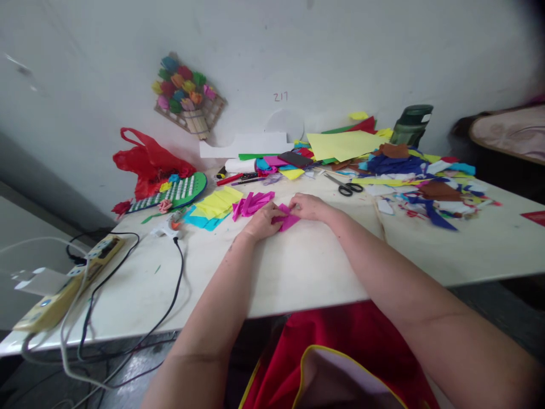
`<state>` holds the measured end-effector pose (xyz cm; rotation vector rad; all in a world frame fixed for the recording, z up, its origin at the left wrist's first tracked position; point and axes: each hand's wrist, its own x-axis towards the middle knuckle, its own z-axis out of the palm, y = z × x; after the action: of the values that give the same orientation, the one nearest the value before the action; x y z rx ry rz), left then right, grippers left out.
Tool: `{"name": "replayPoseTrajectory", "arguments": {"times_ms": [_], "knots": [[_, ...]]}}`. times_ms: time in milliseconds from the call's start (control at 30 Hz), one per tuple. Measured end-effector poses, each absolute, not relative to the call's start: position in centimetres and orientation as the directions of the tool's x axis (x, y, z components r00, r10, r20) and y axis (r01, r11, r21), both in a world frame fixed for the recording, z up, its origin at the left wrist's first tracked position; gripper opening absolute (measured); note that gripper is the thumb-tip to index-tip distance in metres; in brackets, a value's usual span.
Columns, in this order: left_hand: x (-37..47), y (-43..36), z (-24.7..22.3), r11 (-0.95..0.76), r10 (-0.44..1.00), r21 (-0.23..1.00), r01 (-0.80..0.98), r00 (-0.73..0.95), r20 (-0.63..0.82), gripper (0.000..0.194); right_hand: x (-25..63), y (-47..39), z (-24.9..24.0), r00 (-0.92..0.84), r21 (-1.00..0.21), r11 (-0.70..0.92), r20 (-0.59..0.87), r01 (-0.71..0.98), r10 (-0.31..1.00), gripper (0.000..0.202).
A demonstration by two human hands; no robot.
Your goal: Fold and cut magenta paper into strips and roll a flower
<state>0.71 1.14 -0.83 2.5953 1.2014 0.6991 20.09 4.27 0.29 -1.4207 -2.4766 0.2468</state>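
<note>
Both hands meet over a piece of magenta paper (290, 220) on the white table. My left hand (264, 221) has its fingers closed on the paper's left side. My right hand (309, 207) pinches its upper right side, with the fingertips partly hidden. Just left of them lies a pile of folded magenta paper strips (252, 204). Farther left, yellow paper sheets (219, 203) rest on blue paper sheets (204, 221). Black-handled scissors (346, 186) lie beyond my right hand.
A glue gun (168, 227) trails its cord toward a power strip (70, 289) at the left edge. Paper scraps (426, 190) cover the right side, near a green bottle (412, 125). A red plastic bag (149, 162) stands against the wall behind a green decorated board (181, 192).
</note>
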Motion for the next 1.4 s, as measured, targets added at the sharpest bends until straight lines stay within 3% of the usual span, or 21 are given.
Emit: {"name": "replayPoseTrajectory", "arguments": {"times_ms": [433,733,933,1100,1267,1333,1400], "knots": [[1.3,1.1,-0.8,-0.684,0.725,0.294,0.667,0.579,0.373,0.03,17.7,5.2,-1.1,-0.257,-0.318,0.297,0.161,0.9,0.953,0.022],[1.9,1.8,-0.9,-0.68,0.714,0.158,0.716,0.599,0.362,0.037,17.7,5.8,-1.7,-0.238,-0.31,0.333,0.307,0.89,0.922,0.017],[1.9,2.4,-1.6,-0.662,0.73,0.151,0.734,0.587,0.351,0.042,18.5,6.7,-1.9,-0.154,-0.451,0.329,0.381,0.83,0.912,0.025],[1.9,2.2,-1.5,-0.664,0.732,0.172,0.727,0.586,0.348,0.041,19.3,6.9,-2.4,-0.312,-0.338,0.447,0.384,0.828,0.869,0.031],[1.9,2.1,-1.5,-0.66,0.737,0.193,0.726,0.575,0.355,0.04,19.2,6.6,-2.4,-0.472,-0.224,0.498,0.163,0.837,0.866,0.036],[1.9,2.2,-1.5,-0.654,0.743,0.198,0.73,0.571,0.35,0.04,19.3,6.4,-1.9,-0.454,-0.23,0.491,0.194,0.84,0.869,0.035],[1.9,2.2,-1.5,-0.643,0.754,0.21,0.736,0.562,0.34,0.041,19.6,6.1,-1.3,-0.415,-0.258,0.501,0.322,0.826,0.851,0.032]]}}
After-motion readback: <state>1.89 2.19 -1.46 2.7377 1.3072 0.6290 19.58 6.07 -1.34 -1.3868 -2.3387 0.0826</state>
